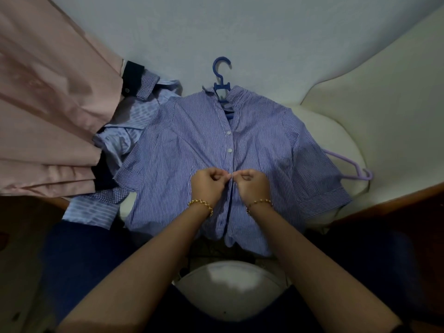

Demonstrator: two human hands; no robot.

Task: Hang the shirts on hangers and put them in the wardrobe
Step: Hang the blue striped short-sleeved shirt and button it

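A blue-and-white striped short-sleeved shirt (192,145) lies flat on the white surface (336,131), front up. A blue plastic hanger (221,75) is inside it, its hook sticking out past the collar. Two white buttons below the collar are fastened. My left hand (209,186) and my right hand (251,185) meet at the shirt's placket in the middle, fingers curled, each pinching one edge of the front at a button. Both wrists wear gold bracelets.
A pile of light blue checked shirts (125,126) with dark navy parts lies left of the striped shirt. A pink curtain (48,104) hangs at far left. A lilac hanger (348,167) pokes out from under the right sleeve. Brown wood edge (394,200) at right.
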